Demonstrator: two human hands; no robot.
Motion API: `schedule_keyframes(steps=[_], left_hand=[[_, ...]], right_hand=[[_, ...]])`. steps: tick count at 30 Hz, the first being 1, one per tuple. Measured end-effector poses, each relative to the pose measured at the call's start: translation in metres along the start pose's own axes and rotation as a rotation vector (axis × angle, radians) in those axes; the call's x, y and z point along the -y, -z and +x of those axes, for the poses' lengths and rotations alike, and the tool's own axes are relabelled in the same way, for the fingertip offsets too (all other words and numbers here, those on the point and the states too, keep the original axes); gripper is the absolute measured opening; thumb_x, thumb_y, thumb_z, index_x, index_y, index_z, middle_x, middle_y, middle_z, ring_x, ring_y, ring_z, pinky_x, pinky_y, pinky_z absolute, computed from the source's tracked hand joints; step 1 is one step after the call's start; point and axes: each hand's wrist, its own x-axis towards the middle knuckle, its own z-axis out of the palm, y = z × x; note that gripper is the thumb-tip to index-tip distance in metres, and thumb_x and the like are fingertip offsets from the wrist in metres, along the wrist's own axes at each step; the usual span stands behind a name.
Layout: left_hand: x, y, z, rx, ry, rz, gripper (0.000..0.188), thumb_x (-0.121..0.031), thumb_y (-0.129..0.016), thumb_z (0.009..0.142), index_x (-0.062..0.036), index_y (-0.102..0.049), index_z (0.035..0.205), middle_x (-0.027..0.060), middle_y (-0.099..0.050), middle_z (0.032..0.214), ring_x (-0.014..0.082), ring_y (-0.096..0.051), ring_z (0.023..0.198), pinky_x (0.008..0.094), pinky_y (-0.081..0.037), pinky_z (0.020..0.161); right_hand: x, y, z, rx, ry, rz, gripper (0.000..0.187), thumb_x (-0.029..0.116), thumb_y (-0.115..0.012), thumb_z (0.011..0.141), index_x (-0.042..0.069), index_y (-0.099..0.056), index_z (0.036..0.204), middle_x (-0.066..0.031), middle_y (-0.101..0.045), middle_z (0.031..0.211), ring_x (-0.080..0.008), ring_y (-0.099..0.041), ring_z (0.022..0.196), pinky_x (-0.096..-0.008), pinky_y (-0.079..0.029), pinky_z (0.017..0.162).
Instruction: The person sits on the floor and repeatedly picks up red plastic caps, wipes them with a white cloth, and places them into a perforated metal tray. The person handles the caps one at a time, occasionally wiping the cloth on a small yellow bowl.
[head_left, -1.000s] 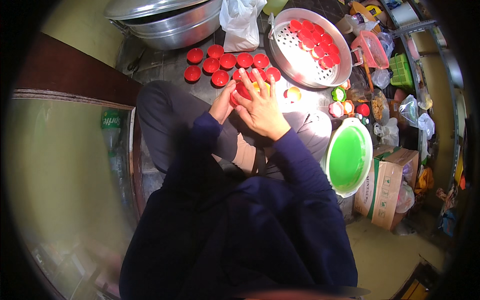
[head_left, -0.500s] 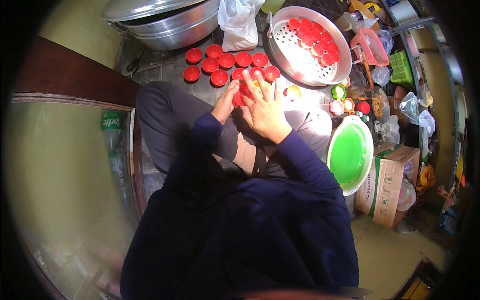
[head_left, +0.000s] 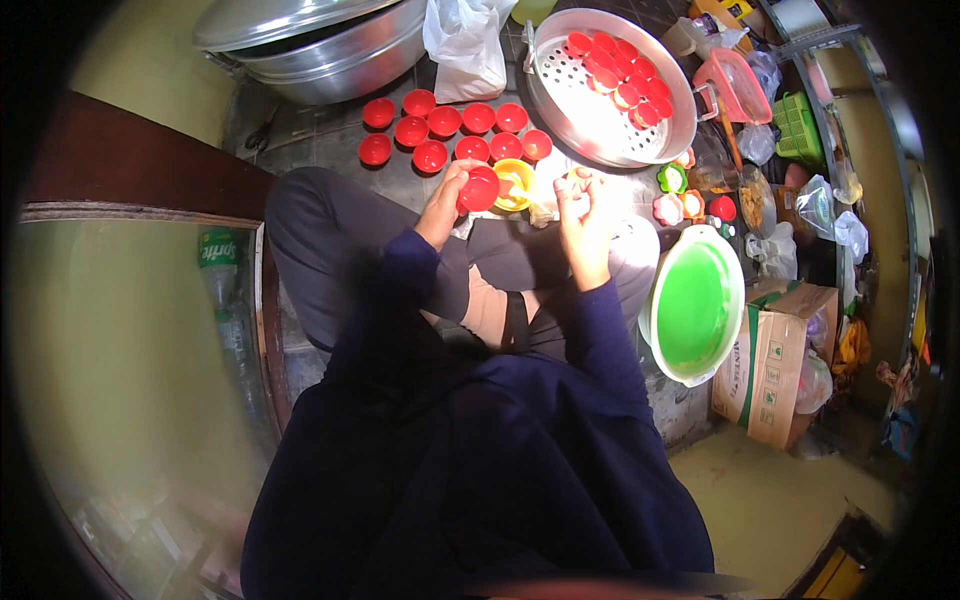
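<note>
My left hand holds a small red cup tilted so that its inside shows. Right beside that cup stands a yellow bowl with something pale in it. My right hand is in bright sunlight to the right of the bowl, with its fingers curled together; glare hides what they may hold. Beyond my hands, several red cups stand in loose rows on the dark tiled floor. More red cups sit in a wide perforated metal steamer tray.
A large lidded metal pot and a white plastic bag stand at the far side. On my right are small flower-shaped moulds, a white tub with green liquid, a cardboard box and a cluttered shelf. A wall rises at left.
My right hand has moved off the red cup and away to the right, its fingers now curled. The yellow bowl has come into view. My left hand still holds the cup.
</note>
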Motion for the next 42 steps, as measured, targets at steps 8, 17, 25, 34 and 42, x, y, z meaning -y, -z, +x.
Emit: schedule_keyframes(steps=[8,17,25,34,42], left_hand=[[0.003,0.011,0.0,-0.084,0.089,0.041,0.034,-0.027,-0.03,0.1,-0.0113,-0.044,0.127,0.0016,-0.055,0.118,0.0053,-0.053,0.091,0.0199,-0.036,0.063],[0.001,0.007,0.002,-0.121,0.124,0.13,0.036,-0.03,-0.033,0.102,-0.0105,-0.043,0.131,0.0015,-0.053,0.12,0.0059,-0.053,0.095,0.0207,-0.041,0.067],[0.009,0.001,0.014,-0.063,0.131,-0.118,0.037,-0.025,-0.033,0.103,-0.0071,-0.04,0.135,0.005,-0.051,0.126,0.0102,-0.054,0.102,0.0249,-0.046,0.073],[0.004,-0.023,0.007,-0.002,-0.001,-0.266,0.036,-0.023,-0.031,0.103,-0.0064,-0.038,0.134,0.0099,-0.047,0.128,0.0188,-0.046,0.122,0.0332,-0.035,0.106],[-0.005,-0.027,0.002,-0.046,0.042,-0.136,0.037,-0.021,-0.035,0.102,-0.0062,-0.037,0.136,0.0074,-0.042,0.135,0.0179,-0.04,0.128,0.032,-0.033,0.107]], right_hand=[[-0.062,-0.027,0.01,0.153,0.085,-0.274,0.03,0.02,-0.076,0.076,0.004,-0.056,0.091,-0.0097,-0.057,0.077,-0.0207,-0.058,0.068,-0.0345,-0.047,0.061],[-0.037,-0.034,0.008,-0.024,0.066,0.018,0.021,0.02,-0.057,0.092,0.003,-0.068,0.091,-0.0101,-0.068,0.079,-0.0218,-0.063,0.069,-0.0322,-0.05,0.065],[-0.002,0.009,0.008,-0.079,-0.124,0.423,0.023,0.02,-0.049,0.097,0.002,-0.064,0.097,-0.0064,-0.066,0.089,-0.0104,-0.055,0.073,-0.0259,-0.043,0.064],[0.053,-0.015,-0.007,0.044,0.528,-0.11,0.009,0.007,-0.061,0.086,-0.001,-0.062,0.09,-0.0137,-0.063,0.082,-0.0294,-0.061,0.077,-0.0341,-0.048,0.068],[0.067,-0.013,-0.013,0.003,0.54,-0.163,0.007,0.003,-0.062,0.083,0.0,-0.061,0.089,-0.0135,-0.061,0.082,-0.0305,-0.061,0.074,-0.0367,-0.048,0.065]])
